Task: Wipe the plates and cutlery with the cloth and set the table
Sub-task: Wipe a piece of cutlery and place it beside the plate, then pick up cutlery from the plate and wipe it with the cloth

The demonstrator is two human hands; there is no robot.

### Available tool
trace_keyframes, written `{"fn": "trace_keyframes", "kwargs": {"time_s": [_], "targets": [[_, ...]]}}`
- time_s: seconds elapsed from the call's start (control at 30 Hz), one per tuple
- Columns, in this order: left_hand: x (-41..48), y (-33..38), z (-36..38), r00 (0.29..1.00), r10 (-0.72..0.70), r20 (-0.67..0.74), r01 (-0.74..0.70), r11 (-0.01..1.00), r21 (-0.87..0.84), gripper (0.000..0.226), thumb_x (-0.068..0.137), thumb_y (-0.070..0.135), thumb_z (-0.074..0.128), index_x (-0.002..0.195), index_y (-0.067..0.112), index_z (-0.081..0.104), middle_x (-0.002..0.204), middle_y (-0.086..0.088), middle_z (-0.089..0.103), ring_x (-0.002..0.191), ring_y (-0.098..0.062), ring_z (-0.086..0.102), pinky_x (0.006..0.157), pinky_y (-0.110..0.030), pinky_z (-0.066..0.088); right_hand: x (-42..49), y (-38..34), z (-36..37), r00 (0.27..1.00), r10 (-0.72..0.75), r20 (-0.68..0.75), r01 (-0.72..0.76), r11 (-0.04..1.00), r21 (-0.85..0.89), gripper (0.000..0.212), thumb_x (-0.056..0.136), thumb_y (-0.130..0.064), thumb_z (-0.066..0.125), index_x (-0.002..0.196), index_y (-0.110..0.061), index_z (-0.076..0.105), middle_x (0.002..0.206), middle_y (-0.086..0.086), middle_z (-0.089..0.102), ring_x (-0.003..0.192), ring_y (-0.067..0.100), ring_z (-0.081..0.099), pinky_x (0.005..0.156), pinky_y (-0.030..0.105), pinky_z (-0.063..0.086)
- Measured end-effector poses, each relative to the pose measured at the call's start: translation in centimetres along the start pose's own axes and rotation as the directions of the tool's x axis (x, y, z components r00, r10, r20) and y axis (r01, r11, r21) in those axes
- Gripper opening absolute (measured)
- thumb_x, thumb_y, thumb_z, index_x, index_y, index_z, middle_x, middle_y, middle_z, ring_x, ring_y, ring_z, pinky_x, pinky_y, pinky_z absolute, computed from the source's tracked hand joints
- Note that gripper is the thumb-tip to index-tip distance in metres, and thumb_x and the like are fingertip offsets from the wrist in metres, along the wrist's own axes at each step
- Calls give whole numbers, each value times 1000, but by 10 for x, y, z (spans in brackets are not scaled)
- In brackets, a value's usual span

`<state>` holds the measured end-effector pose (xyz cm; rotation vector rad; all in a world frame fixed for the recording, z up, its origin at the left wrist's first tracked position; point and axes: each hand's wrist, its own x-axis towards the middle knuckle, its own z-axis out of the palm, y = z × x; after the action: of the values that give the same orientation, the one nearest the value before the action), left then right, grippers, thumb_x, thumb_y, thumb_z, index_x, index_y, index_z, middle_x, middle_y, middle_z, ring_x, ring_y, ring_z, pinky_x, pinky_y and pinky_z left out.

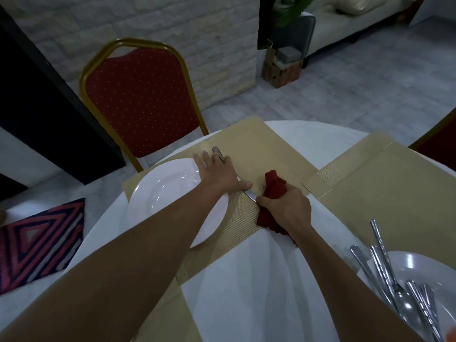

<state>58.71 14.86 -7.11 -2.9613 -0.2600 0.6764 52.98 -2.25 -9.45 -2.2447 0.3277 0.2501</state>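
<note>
A white plate (167,193) lies on a beige placemat (261,144) on the round white-clothed table (246,292). My left hand (217,172) rests flat on a steel piece of cutlery (218,152) lying on the mat just right of the plate; its handle pokes out past my fingers and its other end (249,195) shows near my thumb. My right hand (287,208) grips a crumpled red cloth (274,185) right beside that end. At the lower right, another white plate (417,265) carries several pieces of steel cutlery (385,262).
A red chair with a gold frame (145,99) stands at the table's far side. A second beige placemat (382,193) lies on the right. Another red chair's edge (439,141) shows at far right. A patterned cushion (39,243) sits at left.
</note>
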Motion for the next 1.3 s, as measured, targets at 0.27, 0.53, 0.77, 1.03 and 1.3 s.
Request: {"fn": "trace_keyframes", "kwargs": {"time_s": [0.27,0.53,0.77,1.03,1.3], "targets": [[-34,5,-17,998,48,-43,-54,988,-146,93,85,79,47,156,23,28,166,-24,-2,152,-44,-11,113,-71,-13,-20,-3,-27,992,40,123,-65,975,211,33,86,-48,76,98,-19,66,89,0,71,84,19,70,77,34,59],[-125,59,-12,943,201,-264,-279,912,-302,55,97,49,56,146,22,51,158,-19,33,151,-38,16,120,-55,10,-106,0,-100,992,24,127,-78,894,441,39,93,-59,58,93,-20,65,83,11,75,67,27,76,68,53,64],[-211,133,23,896,407,-176,-435,731,-526,28,94,26,59,114,15,76,119,-3,74,114,-25,65,101,-40,49,-165,73,-185,970,234,63,-237,867,438,50,107,-51,38,105,-12,68,88,11,74,60,15,71,46,22,52],[-234,187,39,844,497,-200,-535,762,-365,35,96,11,53,117,29,74,120,-2,68,112,-27,62,86,-39,53,-208,143,-242,913,407,8,-359,797,485,39,107,-44,45,89,-19,69,95,7,73,86,23,68,80,34,53],[-229,197,38,786,562,-257,-579,815,12,35,93,0,52,117,22,67,109,-8,55,102,-30,59,68,-34,37,-231,173,-265,911,411,30,-374,794,479,43,107,-46,45,106,-11,71,97,15,75,85,30,74,70,36,59]]}}
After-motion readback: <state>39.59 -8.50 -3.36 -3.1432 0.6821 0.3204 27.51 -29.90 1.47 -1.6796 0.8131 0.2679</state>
